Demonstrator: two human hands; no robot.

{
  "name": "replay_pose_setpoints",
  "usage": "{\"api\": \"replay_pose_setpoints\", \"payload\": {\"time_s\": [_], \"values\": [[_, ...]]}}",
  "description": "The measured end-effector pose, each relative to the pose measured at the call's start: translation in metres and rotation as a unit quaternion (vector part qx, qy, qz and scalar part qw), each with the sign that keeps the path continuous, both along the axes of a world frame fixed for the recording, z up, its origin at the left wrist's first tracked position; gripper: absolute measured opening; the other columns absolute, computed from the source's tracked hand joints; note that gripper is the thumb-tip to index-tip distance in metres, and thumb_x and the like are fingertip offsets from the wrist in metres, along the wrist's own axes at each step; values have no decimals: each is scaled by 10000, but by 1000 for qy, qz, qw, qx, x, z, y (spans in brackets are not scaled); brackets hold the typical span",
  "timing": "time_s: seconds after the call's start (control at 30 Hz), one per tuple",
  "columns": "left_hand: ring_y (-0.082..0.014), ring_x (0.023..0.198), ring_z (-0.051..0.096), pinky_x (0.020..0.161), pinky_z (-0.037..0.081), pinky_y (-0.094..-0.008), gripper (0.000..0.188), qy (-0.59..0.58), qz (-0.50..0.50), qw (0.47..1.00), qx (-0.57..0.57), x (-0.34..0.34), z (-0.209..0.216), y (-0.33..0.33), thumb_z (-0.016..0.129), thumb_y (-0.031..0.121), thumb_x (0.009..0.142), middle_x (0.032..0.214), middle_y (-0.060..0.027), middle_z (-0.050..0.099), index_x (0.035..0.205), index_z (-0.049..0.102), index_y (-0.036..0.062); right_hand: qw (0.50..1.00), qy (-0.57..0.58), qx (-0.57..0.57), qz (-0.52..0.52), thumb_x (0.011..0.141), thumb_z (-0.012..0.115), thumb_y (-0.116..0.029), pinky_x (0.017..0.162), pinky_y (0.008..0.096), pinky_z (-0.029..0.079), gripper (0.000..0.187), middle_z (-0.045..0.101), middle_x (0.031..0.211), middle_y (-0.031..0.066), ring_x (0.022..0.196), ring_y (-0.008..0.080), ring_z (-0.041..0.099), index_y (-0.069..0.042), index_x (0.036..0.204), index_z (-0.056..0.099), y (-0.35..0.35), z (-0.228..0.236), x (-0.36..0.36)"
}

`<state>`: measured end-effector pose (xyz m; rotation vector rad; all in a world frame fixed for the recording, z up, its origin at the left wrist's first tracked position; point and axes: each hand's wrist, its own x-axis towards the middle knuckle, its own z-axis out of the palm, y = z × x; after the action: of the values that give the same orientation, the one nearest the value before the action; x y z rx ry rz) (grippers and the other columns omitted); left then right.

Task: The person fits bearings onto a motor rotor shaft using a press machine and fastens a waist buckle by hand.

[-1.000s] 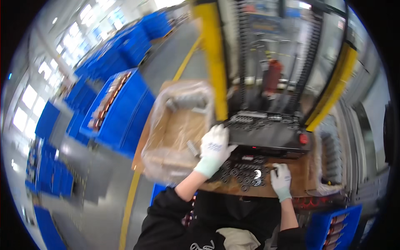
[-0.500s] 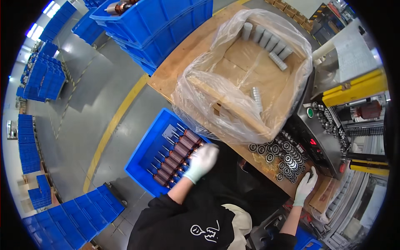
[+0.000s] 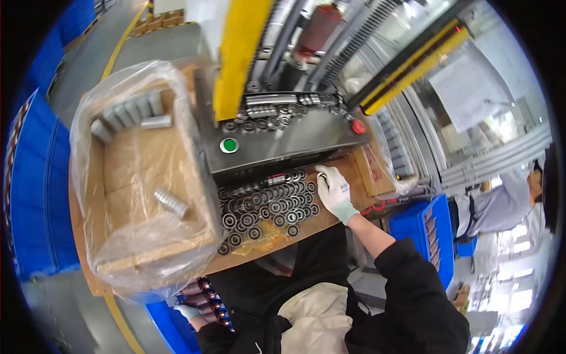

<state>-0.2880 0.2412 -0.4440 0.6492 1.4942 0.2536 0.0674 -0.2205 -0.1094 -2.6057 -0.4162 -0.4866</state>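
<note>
My right hand, in a white glove, rests on the wooden tabletop beside the right end of many small steel ball bearings. Its fingers are loosely bent and apart, and I see nothing held in them. At the lower left, my left hand, also gloved, is by the motor armatures with copper windings in a blue bin. The plastic-lined box partly overlaps that bin, and the left fingers cannot be made out.
A plastic-lined cardboard box with grey cylindrical bearing stacks stands left. Behind the loose bearings is a machine with a metal front, green button, red button and yellow guards. A blue bin stands right; a person is farther off.
The view has swung right, toward the machine. My left hand stays by the armatures but is now at the picture's lower edge. My right hand remains beside the bearings.
</note>
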Motion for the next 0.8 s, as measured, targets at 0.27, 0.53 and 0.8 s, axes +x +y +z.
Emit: {"api": "replay_pose_setpoints", "payload": {"time_s": [0.27,0.53,0.8], "values": [[-266,861,619,806,489,-368,581,147,-182,917,323,23,92,-39,310,402,1075,982,-136,691,1043,635,-79,998,15,57,5,915,552,-45,833,418,514,213,638,1028,171,956,361,621,-41,1111,635,-15,0,-2],[-248,767,533,799,461,-417,561,-325,-253,760,502,96,374,-134,297,544,1053,682,-57,461,725,400,101,983,27,177,37,940,530,-87,848,440,508,210,626,1065,143,980,364,617,-97,1127,625,-19,-5,-2],[-258,764,548,863,522,-443,598,-405,-254,657,584,246,435,-247,222,528,1055,714,-93,503,735,441,73,902,197,378,65,913,656,-227,743,350,532,293,607,1011,131,834,194,655,-44,1124,568,-6,50,-14]]}}
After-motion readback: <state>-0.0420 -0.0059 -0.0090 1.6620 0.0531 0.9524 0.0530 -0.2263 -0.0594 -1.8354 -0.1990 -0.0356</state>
